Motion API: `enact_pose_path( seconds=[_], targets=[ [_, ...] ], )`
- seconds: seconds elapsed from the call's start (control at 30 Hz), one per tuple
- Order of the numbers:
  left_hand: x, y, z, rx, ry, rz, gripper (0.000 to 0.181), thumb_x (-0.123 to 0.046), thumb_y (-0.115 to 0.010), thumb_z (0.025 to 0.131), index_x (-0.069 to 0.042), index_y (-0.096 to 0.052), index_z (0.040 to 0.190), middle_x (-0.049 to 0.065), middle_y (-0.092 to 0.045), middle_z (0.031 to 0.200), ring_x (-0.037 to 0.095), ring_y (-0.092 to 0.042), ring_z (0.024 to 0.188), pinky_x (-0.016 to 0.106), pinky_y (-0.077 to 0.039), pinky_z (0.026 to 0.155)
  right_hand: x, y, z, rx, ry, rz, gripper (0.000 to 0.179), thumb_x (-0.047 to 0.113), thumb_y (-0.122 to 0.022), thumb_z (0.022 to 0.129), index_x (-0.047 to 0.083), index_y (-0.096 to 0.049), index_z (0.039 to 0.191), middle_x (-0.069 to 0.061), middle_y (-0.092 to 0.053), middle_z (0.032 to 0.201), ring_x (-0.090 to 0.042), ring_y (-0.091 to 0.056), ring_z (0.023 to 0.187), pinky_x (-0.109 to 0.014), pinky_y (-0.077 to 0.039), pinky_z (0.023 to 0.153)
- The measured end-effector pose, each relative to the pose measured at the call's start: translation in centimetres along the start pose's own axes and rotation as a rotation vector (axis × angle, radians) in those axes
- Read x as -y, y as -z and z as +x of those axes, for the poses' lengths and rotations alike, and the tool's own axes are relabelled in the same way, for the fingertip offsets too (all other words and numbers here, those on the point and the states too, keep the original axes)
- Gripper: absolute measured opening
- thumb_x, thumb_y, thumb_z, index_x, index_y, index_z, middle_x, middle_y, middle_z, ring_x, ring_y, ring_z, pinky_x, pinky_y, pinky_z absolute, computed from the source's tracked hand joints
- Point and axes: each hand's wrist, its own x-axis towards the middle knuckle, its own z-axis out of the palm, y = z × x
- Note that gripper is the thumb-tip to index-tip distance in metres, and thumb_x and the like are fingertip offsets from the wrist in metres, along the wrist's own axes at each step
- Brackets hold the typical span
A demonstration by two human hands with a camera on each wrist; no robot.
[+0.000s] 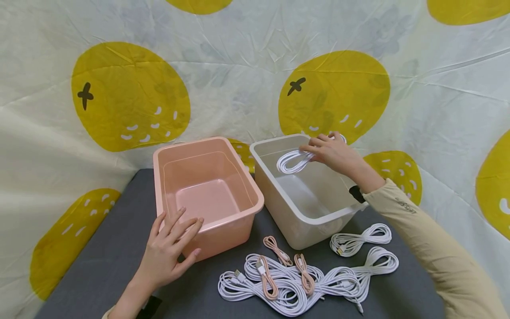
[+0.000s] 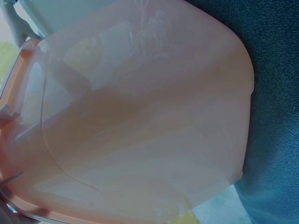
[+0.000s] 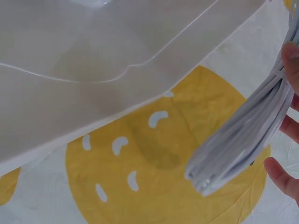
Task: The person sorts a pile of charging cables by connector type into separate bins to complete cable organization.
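My right hand (image 1: 332, 153) pinches a coiled white cable (image 3: 240, 140) above the far part of the beige-grey bin (image 1: 279, 190). One end of that coil hangs out from the fingers, as the right wrist view also shows. Fingers spread, my left hand (image 1: 165, 257) rests at the near left rim of the pink bin (image 1: 159, 181). Most of the left wrist view is filled by the pink bin's outer wall (image 2: 154, 126). No contents are visible inside either bin.
In front of the bins lies a heap of white coiled cables (image 1: 334, 283). Several small pink cables, including one pink cable (image 1: 270, 283), lie on or beside it. Another white cable (image 1: 360, 241) sits near the grey bin. Behind the dark table (image 1: 99, 266) hangs a fruit-patterned cloth (image 1: 239, 79).
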Motion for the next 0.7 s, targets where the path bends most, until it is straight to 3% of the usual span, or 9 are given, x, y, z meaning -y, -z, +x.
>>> enact_pose_path(
  seconds=[0.37, 0.7],
  targets=[
    [0.0, -0.1, 0.0, 0.003, 0.003, 0.002, 0.052, -0.049, -0.034, 0.088, -0.015, -0.060, 0.117, 0.003, -0.063, 0.107, 0.030, -0.045, 0.117, 0.056, -0.023, 0.098, 0.0, 0.4, -1.2, 0.067, -0.017, 0.022, 0.044, 0.013, -0.073, 0.067, 0.022, -0.062, 0.109, -0.004, -0.057, 0.101, -0.025, -0.048, 0.096, -0.043, -0.030, 0.074],
    [0.1, -0.1, 0.0, -0.004, -0.001, -0.001, 0.052, -0.049, -0.035, 0.088, -0.014, -0.060, 0.116, 0.002, -0.063, 0.107, 0.027, -0.044, 0.120, 0.055, -0.022, 0.099, 0.0, 1.7, -2.4, -0.003, -0.032, 0.047, 0.039, 0.013, -0.074, 0.067, 0.019, -0.064, 0.104, -0.006, -0.060, 0.098, -0.028, -0.048, 0.098, -0.044, -0.032, 0.072]
  ],
)
